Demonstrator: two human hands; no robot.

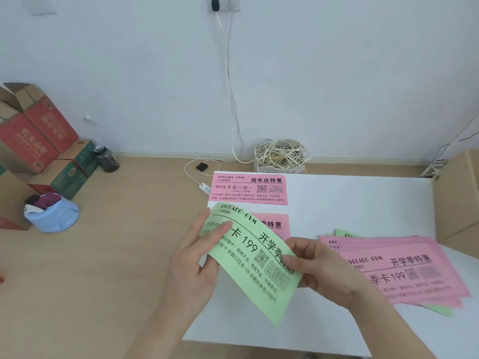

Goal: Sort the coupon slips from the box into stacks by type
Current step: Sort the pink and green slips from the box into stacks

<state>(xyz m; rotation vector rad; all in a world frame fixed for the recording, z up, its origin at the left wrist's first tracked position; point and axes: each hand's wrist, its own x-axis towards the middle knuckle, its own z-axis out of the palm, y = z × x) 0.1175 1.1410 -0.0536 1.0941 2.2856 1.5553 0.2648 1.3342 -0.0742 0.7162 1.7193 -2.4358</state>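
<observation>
A green slip [254, 260] is held tilted just above the white bench [350, 203]. The left hand [197, 257] pinches its upper left end, and the right hand [321, 270] has its fingers clamped on the right edge. A pink-topped pile [396, 268] lies to the right. Beyond are two pink slips [250, 189], the nearer one partly hidden.

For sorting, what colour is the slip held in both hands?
The slip is light green with black print; head view.

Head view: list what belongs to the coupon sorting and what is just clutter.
Sorting: green slip, held by left hand and right hand; far pink slip; near pink slip; mixed pile.
Clutter: cartons; blue tub; cable coil; dark jar.
</observation>
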